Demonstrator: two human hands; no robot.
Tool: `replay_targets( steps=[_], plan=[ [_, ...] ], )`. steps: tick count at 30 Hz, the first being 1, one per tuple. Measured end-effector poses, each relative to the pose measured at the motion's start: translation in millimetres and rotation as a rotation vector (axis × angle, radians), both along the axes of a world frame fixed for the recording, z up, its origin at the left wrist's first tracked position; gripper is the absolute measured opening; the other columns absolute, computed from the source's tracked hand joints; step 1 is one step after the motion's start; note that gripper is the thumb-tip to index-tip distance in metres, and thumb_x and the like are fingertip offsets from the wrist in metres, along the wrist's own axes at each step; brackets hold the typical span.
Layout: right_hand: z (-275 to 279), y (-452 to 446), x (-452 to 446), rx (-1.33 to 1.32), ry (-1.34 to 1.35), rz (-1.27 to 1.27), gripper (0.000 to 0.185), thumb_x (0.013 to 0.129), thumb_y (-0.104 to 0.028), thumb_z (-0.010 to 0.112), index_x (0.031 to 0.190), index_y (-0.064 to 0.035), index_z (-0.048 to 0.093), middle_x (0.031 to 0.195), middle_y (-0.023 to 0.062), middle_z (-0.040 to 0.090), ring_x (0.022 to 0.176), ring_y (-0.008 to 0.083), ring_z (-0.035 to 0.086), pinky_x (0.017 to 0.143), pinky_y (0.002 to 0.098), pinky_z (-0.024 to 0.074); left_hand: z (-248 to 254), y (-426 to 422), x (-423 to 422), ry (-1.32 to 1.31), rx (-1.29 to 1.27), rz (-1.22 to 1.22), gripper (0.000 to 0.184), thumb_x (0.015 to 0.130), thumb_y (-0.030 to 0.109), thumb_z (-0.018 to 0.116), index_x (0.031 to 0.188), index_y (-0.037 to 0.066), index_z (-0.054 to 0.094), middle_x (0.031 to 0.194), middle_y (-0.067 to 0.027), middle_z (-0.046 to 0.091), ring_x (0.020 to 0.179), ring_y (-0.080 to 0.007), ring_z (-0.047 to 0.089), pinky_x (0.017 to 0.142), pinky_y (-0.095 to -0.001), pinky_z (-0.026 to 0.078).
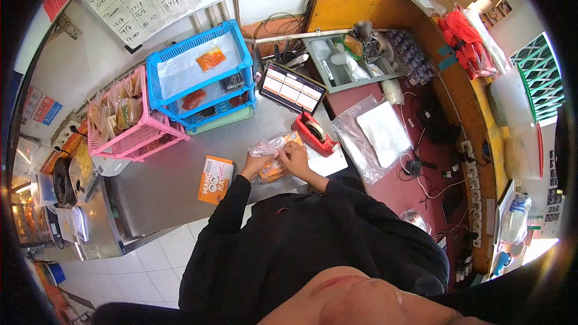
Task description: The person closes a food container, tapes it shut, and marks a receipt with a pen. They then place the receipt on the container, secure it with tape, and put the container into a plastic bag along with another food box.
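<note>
Both hands are close together over the metal table, at a clear plastic bag (pixel 269 145) with orange packaging (pixel 274 171) under and beside it. My left hand (pixel 256 165) has its fingers closed on the bag's left side. The fingers of my right hand (pixel 294 159) are pinched at the bag's right part. Left of my hands an orange and white box (pixel 215 179) lies on the table. A red tape dispenser (pixel 315 135) stands just right of my right hand. Beyond my hands a tablet (pixel 293 89) shows a screen with several panels.
Blue stacked baskets (pixel 161 93) and a pink basket (pixel 143 135) filled with packets stand at the back left of the metal table (pixel 150 195). A grey tray (pixel 337 86) with bags is at the back. Plastic bags (pixel 356 144) and cables lie on the red surface (pixel 385 189) at right.
</note>
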State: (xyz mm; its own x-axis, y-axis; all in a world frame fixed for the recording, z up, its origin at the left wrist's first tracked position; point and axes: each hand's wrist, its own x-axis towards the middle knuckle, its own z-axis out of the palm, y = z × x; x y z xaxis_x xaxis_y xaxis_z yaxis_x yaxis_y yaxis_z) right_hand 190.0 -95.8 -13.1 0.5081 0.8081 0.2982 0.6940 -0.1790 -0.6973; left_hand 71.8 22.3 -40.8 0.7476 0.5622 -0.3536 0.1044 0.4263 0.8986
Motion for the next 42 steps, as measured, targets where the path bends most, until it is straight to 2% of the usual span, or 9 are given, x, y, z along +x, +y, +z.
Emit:
replay_targets(
  steps=[7,9,10,21,28,31,34,36,42],
  plan=[
    [-2.9,-0.4,1.3,-0.008,-0.01,0.012,0.027,0.082,-0.027,0.06,0.067,-0.004,0.059,0.072,0.0072,0.056,0.072,0.0242,0.055,0.07,0.0379,0.0353,-2.4,-1.4,-0.3,0.047,0.101,0.027,0.031,0.071,0.008,0.076,0.097,0.004,0.058,0.092,-0.0043,0.065,0.082,-0.012,0.062,0.071,-0.0266,0.052],
    [-2.2,0.0,2.3,-0.014,0.01,0.019,0.028,0.082,-0.027,0.06,0.067,-0.0039,0.058,0.072,0.0072,0.055,0.072,0.0244,0.054,0.069,0.0383,0.0354,4.1,0.0,-1.1,0.106,0.056,-0.036,0.042,0.073,0.001,0.073,0.109,0.002,0.051,0.1,-0.007,0.062,0.092,-0.0168,0.061,0.08,-0.0287,0.051],
    [-1.6,0.1,2.5,-0.013,0.009,0.018,0.028,0.082,-0.027,0.06,0.067,-0.0039,0.058,0.072,0.0072,0.055,0.072,0.0244,0.054,0.069,0.0383,0.0354,6.2,0.4,-0.7,0.105,0.057,-0.037,0.042,0.073,0.001,0.073,0.109,0.002,0.051,0.1,-0.007,0.062,0.092,-0.0168,0.061,0.08,-0.0287,0.051],
    [1.1,-0.5,1.1,-0.045,0.01,0.01,0.027,0.081,-0.028,0.059,0.068,-0.0038,0.06,0.076,0.0074,0.057,0.079,0.0248,0.055,0.073,0.0387,0.0351,14.9,-2.8,-0.7,0.066,0.009,0.0,0.035,0.073,0.001,0.073,0.103,0.003,0.055,0.098,-0.0061,0.062,0.09,-0.0155,0.061,0.078,-0.0283,0.051],
    [2.3,-0.5,0.6,0.02,-0.034,0.014,0.022,0.08,-0.022,0.06,0.068,-0.004,0.057,0.074,0.0077,0.055,0.073,0.0246,0.054,0.069,0.0381,0.035,6.0,-1.5,-0.5,0.036,-0.015,-0.009,0.033,0.073,0.002,0.073,0.101,0.003,0.056,0.097,-0.0058,0.063,0.087,-0.0148,0.061,0.077,-0.0283,0.051],
    [2.0,-0.2,0.5,0.017,-0.044,0.01,0.022,0.08,-0.023,0.06,0.068,-0.004,0.057,0.073,0.0077,0.055,0.073,0.0248,0.054,0.069,0.0384,0.0352,4.2,-1.1,-1.6,-0.008,0.0,-0.013,0.033,0.074,0.003,0.073,0.102,0.003,0.056,0.098,-0.0061,0.063,0.087,-0.0147,0.061,0.077,-0.0283,0.051],
    [0.4,0.2,1.3,0.012,-0.059,0.011,0.023,0.08,-0.023,0.06,0.068,-0.0042,0.057,0.074,0.0075,0.055,0.073,0.0252,0.054,0.069,0.0382,0.035,-0.3,0.2,-0.5,0.074,0.083,-0.065,0.034,0.074,0.004,0.073,0.103,0.003,0.056,0.098,-0.0061,0.063,0.088,-0.0146,0.061,0.077,-0.0282,0.051],
    [0.4,0.2,2.1,0.027,-0.04,0.031,0.023,0.081,-0.023,0.06,0.068,-0.0044,0.057,0.074,0.0074,0.055,0.075,0.0254,0.054,0.07,0.0382,0.0347,-5.4,-2.2,-0.1,0.036,0.065,0.028,0.031,0.071,0.008,0.076,0.096,0.004,0.06,0.091,-0.0032,0.065,0.082,-0.0112,0.062,0.072,-0.0262,0.051],
    [0.3,0.4,1.2,0.011,-0.091,0.026,0.022,0.081,-0.022,0.06,0.068,-0.0044,0.056,0.074,0.0076,0.054,0.076,0.0256,0.054,0.07,0.0383,0.0349,-8.0,-1.3,0.3,0.06,0.13,0.043,0.032,0.069,0.01,0.079,0.095,0.004,0.061,0.088,-0.0023,0.066,0.08,-0.0111,0.062,0.072,-0.0261,0.05]
  ],
)
